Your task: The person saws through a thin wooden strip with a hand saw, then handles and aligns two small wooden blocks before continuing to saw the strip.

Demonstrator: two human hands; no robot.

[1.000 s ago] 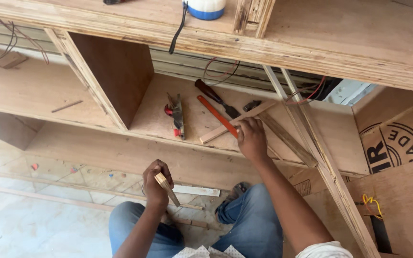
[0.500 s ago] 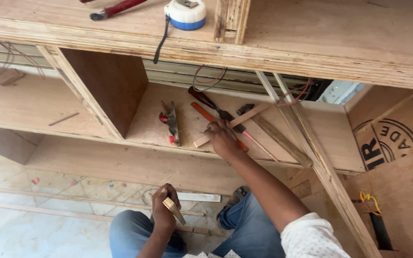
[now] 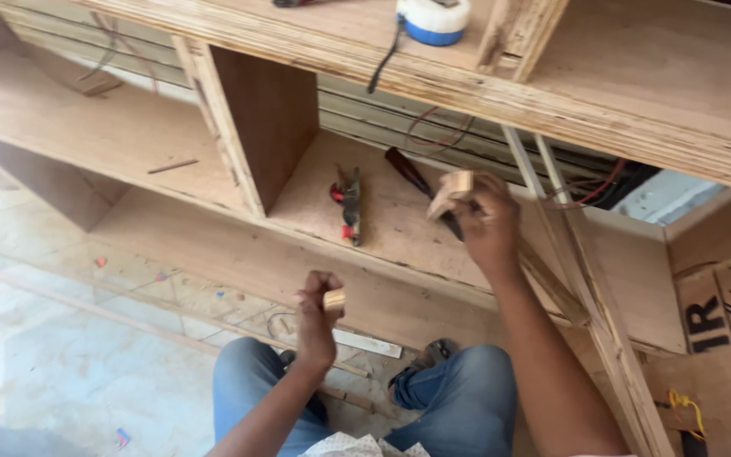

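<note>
Plywood makes up the shelf unit (image 3: 399, 228) seen from the head camera. The left hand (image 3: 316, 315), near and low, has its fingers clenched on a small wood block (image 3: 334, 299). The right hand (image 3: 486, 222), farther in over the shelf, grasps a pale wood strip (image 3: 450, 193). A red-knobbed hand plane (image 3: 349, 206) lies just left. At far right stands a brown board with a round black stamp (image 3: 725, 300).

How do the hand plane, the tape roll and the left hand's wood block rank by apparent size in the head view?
1. Hand plane, longest.
2. Tape roll, cut off by the frame's top edge, so unsure.
3. Wood block, smallest, partly hidden in the left hand.
</note>
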